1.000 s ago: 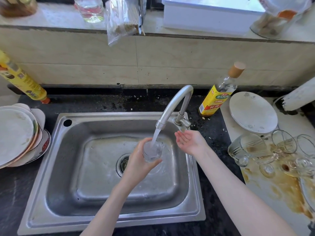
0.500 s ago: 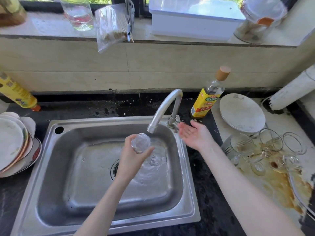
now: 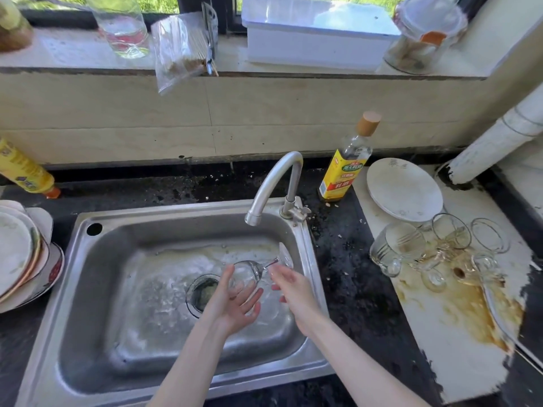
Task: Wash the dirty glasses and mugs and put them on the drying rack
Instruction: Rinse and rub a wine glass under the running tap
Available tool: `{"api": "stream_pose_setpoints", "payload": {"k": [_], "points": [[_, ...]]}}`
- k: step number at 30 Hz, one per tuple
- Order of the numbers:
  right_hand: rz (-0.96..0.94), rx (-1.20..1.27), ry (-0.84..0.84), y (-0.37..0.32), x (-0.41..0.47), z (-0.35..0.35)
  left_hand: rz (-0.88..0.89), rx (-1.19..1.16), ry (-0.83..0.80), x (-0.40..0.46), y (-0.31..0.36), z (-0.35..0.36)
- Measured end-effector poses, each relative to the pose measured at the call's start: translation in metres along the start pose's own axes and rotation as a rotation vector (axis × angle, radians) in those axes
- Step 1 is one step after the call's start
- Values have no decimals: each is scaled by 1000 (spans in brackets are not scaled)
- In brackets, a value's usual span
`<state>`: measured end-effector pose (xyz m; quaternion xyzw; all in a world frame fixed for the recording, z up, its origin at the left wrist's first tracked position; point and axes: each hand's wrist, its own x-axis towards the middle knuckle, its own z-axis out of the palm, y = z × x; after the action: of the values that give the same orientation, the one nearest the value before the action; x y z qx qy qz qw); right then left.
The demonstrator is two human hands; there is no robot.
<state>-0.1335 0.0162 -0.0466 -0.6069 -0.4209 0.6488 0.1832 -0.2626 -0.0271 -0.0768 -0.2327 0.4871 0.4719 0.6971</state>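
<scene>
A clear wine glass [image 3: 246, 271] lies on its side over the steel sink [image 3: 176, 214], its stem and foot pointing up to the right. My left hand [image 3: 232, 304] cradles its bowl from below, thumb on one side and fingers on the other. My right hand [image 3: 293, 292] is just right of the bowl, fingertips by the stem, fingers relaxed. The tap [image 3: 273, 183] above runs no water. Several dirty glasses and mugs [image 3: 402, 249] lie on a stained white board [image 3: 452, 342] to the right.
A cooking-wine bottle [image 3: 343, 168] and a white plate [image 3: 404, 189] stand behind the board. Stacked plates [image 3: 17, 254] sit left of the sink beside a yellow bottle [image 3: 26, 171]. On the windowsill are a white container [image 3: 317, 39], jars and a plastic bag.
The water has stopped. My right hand came down from the tap handle to the glass. My left hand lowered the glass and tipped it onto its side.
</scene>
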Motion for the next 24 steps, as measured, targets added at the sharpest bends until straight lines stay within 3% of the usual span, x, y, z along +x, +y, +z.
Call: {"api": "stream_pose_setpoints", "payload": {"k": [9, 12, 17, 21, 24], "points": [[-74, 266, 146, 0, -20, -2, -5, 169, -158, -20, -15, 8], [-111, 198, 203, 2, -24, -12, 64, 413, -104, -20, -24, 6], [-244, -50, 252, 26, -43, -31, 483, 1167, 119, -27, -38, -3], [-371, -263, 304, 36, -82, -59, 869, 1618, 87, -36, -48, 8], [-410, -201, 418, 56, -127, -86, 1162, 2012, -66, -50, -71, 24]]}}
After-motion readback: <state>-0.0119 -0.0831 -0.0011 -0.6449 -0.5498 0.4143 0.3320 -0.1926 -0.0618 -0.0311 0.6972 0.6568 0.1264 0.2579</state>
